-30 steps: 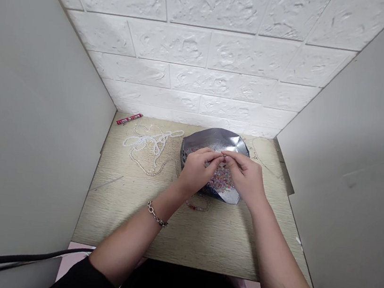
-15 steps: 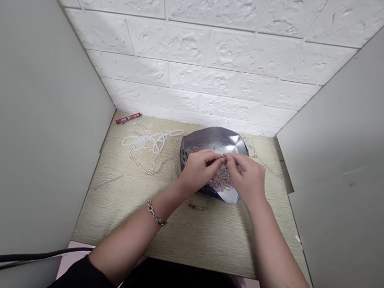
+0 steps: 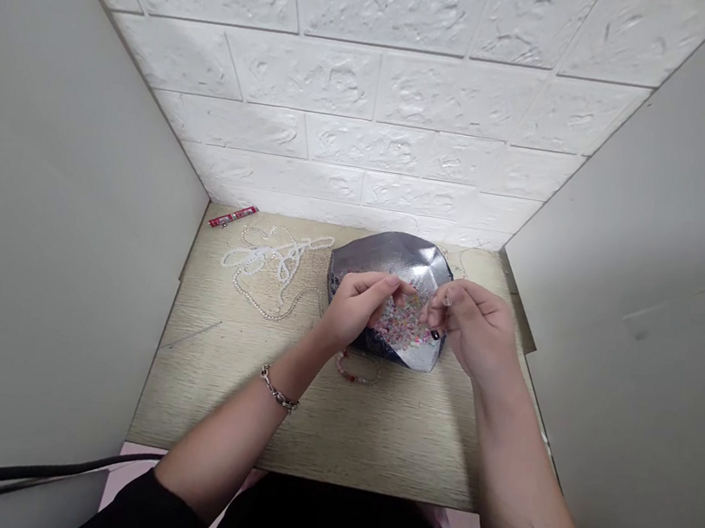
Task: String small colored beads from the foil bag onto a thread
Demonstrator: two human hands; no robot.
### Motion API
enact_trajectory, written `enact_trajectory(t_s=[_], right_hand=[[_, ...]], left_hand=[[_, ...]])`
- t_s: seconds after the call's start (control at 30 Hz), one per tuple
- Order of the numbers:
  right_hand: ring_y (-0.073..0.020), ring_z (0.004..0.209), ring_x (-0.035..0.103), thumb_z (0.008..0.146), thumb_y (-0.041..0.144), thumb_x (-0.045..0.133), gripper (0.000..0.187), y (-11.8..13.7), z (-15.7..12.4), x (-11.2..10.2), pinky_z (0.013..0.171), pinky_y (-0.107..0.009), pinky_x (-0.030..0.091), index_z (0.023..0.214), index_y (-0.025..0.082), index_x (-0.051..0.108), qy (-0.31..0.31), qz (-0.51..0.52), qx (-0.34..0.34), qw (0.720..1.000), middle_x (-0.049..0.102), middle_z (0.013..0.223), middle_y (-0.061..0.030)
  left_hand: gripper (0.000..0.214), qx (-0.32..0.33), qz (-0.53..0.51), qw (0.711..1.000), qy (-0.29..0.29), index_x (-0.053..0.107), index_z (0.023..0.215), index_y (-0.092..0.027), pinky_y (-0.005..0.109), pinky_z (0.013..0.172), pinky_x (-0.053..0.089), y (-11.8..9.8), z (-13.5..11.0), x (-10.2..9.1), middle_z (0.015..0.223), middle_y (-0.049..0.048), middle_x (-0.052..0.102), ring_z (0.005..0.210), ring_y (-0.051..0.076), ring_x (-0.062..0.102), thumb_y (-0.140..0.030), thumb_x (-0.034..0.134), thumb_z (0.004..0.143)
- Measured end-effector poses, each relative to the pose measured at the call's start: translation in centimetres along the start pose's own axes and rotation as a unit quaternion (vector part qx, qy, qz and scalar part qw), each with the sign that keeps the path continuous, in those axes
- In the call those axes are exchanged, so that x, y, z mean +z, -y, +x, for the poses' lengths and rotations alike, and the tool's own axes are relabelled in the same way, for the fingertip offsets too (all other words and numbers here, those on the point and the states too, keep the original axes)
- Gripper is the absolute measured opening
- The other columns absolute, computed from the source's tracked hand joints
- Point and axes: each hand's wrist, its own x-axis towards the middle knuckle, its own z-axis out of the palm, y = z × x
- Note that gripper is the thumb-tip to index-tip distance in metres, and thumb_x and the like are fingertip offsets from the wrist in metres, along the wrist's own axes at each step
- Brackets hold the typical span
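Observation:
Over a silver-lined bag (image 3: pixel 399 253) that lies open, my left hand (image 3: pixel 358 304) is closed, thumb against the curled index finger. Whatever it pinches is too small to make out. My right hand (image 3: pixel 476 321) is at the bag's right side, thumb and fingertips pressed together on something I cannot name. A small gap separates the two hands. Many small pastel beads (image 3: pixel 406 324) fill the bag, partly covered by my fingers. A short strand of red and pale beads (image 3: pixel 350 376) curves out on the table below the bag.
White beaded strings (image 3: pixel 287 259) lie tangled on the table (image 3: pixel 303 432) left of the bag, with a pearly chain (image 3: pixel 260 310) looping below them. A red packet (image 3: pixel 233 216) lies at the back left. Grey panels (image 3: pixel 60 197) flank both sides; a white brick-patterned wall (image 3: pixel 345 79) stands behind.
My hands were together at the fingertips above the bag. Now the right hand has moved right and turned, leaving a gap. The left hand has shifted slightly left.

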Motion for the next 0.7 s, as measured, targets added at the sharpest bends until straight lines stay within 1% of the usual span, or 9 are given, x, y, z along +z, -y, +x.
enact_trajectory(t_s=[0.07,0.17,0.27,0.33,0.4,0.47,0.53,0.6,0.7], right_hand=[[-0.0085,0.047,0.047,0.076,0.039,0.052,0.025,0.0,0.0,0.0,0.044,-0.021,0.038,0.066,0.017,0.057,0.024,0.016,0.017,0.999,0.05,0.05,0.0018],[-0.0082,0.048,0.048,0.076,0.039,0.053,0.024,0.0,0.0,0.0,0.042,-0.019,0.036,0.069,0.017,0.058,0.045,0.019,0.032,0.998,0.05,0.051,0.0018],[-0.0075,0.048,0.047,0.078,0.039,0.05,0.026,0.1,0.0,0.0,0.04,-0.018,0.035,0.069,0.016,0.059,0.06,0.004,0.029,0.998,0.051,0.053,0.0012],[-0.0069,0.048,0.046,0.079,0.038,0.049,0.026,0.2,0.0,0.0,0.041,-0.018,0.035,0.071,0.017,0.06,0.048,-0.036,0.01,0.998,0.051,0.054,0.0009],[-0.0072,0.052,0.047,0.08,0.035,0.049,0.022,0.3,0.0,0.0,0.046,-0.019,0.037,0.073,0.018,0.061,0.016,-0.117,-0.033,0.992,0.051,0.058,0.0005],[-0.0078,0.058,0.048,0.079,0.03,0.05,0.018,0.4,0.0,0.1,0.052,-0.021,0.039,0.073,0.019,0.062,-0.011,-0.222,-0.096,0.97,0.052,0.063,0.0],[-0.0083,0.063,0.048,0.078,0.026,0.051,0.015,0.4,0.0,0.2,0.055,-0.022,0.039,0.072,0.019,0.063,-0.024,-0.307,-0.156,0.939,0.051,0.069,-0.0008],[-0.0084,0.064,0.048,0.077,0.024,0.052,0.013,0.3,0.0,0.4,0.055,-0.022,0.039,0.072,0.02,0.064,-0.034,-0.349,-0.191,0.917,0.05,0.073,-0.0012],[-0.0088,0.065,0.049,0.076,0.024,0.052,0.013,0.4,-0.1,0.5,0.055,-0.022,0.04,0.072,0.021,0.064,-0.047,-0.354,-0.196,0.913,0.05,0.075,-0.0012]], left_hand=[[0.034,-0.022,-0.014,0.999,0.031,0.063,0.068,-0.013,0.02,0.037,0.025,0.2,0.0,0.0,0.044,-0.0022,0.045,0.037,0.004,0.035,-0.043,0.048,0.076],[0.036,-0.056,-0.028,0.993,0.097,0.062,0.066,-0.013,0.021,0.042,0.031,0.2,0.0,0.0,0.052,0.0012,0.051,0.045,0.007,0.042,-0.046,0.051,0.073],[0.034,-0.052,-0.025,0.988,0.142,0.061,0.06,-0.012,0.022,0.05,0.033,-0.1,0.0,0.1,0.057,0.0023,0.053,0.053,0.008,0.045,-0.043,0.054,0.072],[0.031,-0.047,-0.035,0.987,0.147,0.06,0.059,-0.012,0.022,0.052,0.033,-0.2,0.0,0.2,0.055,0.001,0.051,0.054,0.008,0.043,-0.041,0.057,0.07],[0.028,-0.055,-0.048,0.988,0.138,0.062,0.062,-0.013,0.022,0.053,0.032,-0.1,0.1,0.2,0.056,0.0,0.051,0.054,0.007,0.042,-0.04,0.06,0.067],[0.028,-0.065,-0.057,0.988,0.125,0.064,0.067,-0.013,0.022,0.053,0.031,0.2,0.2,0.2,0.057,-0.0004,0.051,0.055,0.007,0.042,-0.041,0.062,0.066],[0.029,-0.065,-0.063,0.989,0.113,0.065,0.07,-0.014,0.022,0.054,0.031,0.5,0.3,0.1,0.059,-0.0001,0.052,0.056,0.008,0.043,-0.042,0.061,0.066],[0.029,-0.059,-0.068,0.99,0.109,0.065,0.071,-0.014,0.022,0.054,0.032,0.8,0.4,0.1,0.06,0.0006,0.054,0.058,0.008,0.043,-0.042,0.06,0.067],[0.027,-0.055,-0.064,0.99,0.112,0.065,0.07,-0.014,0.022,0.056,0.033,0.9,0.4,0.1,0.06,0.0007,0.055,0.059,0.008,0.045,-0.04,0.06,0.068]])
